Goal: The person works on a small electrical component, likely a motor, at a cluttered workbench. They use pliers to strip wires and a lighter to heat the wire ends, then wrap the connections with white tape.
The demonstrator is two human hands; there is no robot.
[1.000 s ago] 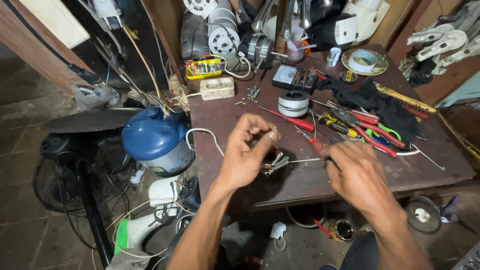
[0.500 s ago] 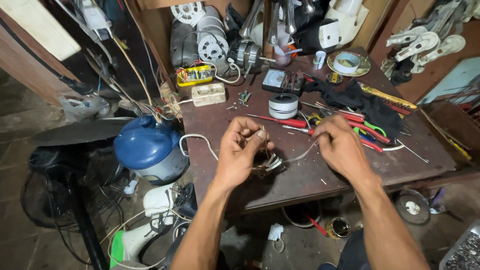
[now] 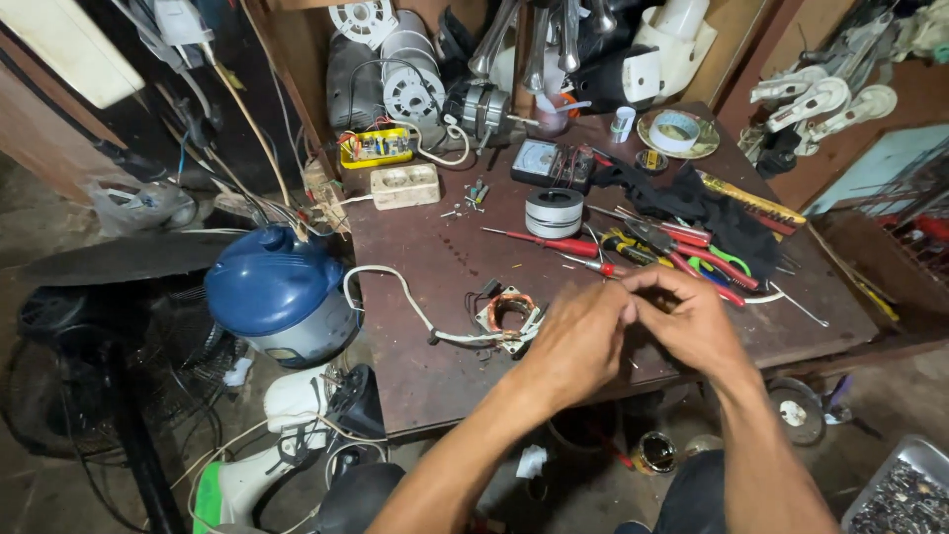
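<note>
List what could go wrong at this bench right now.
The small square stator with copper winding lies near the brown wooden table's front edge; a tug on its white cord might drag it off. Both hands, left hand and right hand, work beside the red-handled screwdrivers, whose tips could jab.

At the back of your desk (image 3: 415, 356), near the middle, lies a dark, roughly rectangular multimeter (image 3: 542, 161) with a pale, whitish dial face turned upward, its markings too small to make out; to its left, beside the cream socket block, sits a small yellow box (image 3: 376, 146) with an open top, its inside showing dark parts and wires; you have no cartons, wrapped packages, signs or lit screens anywhere else on the desk or around it.
</note>
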